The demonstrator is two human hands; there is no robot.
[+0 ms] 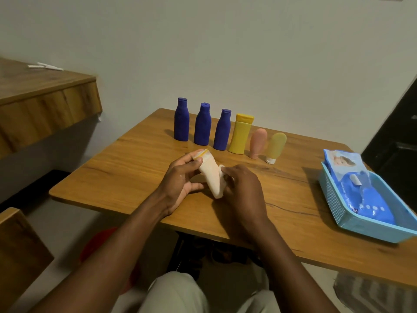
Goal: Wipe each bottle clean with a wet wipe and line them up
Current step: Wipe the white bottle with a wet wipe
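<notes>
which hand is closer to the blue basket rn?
Right. The right hand, gripping the wet wipe round the pale bottle, is mid-table with the blue basket off to its right; the left hand, holding the bottle's top end, sits farther left.

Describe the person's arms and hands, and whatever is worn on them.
The left arm and right arm are bare to the frame's lower edge: no sleeves show. The left hand and right hand wear no gloves, and no ring, watch or bracelet is visible on the sides facing the camera.
</notes>
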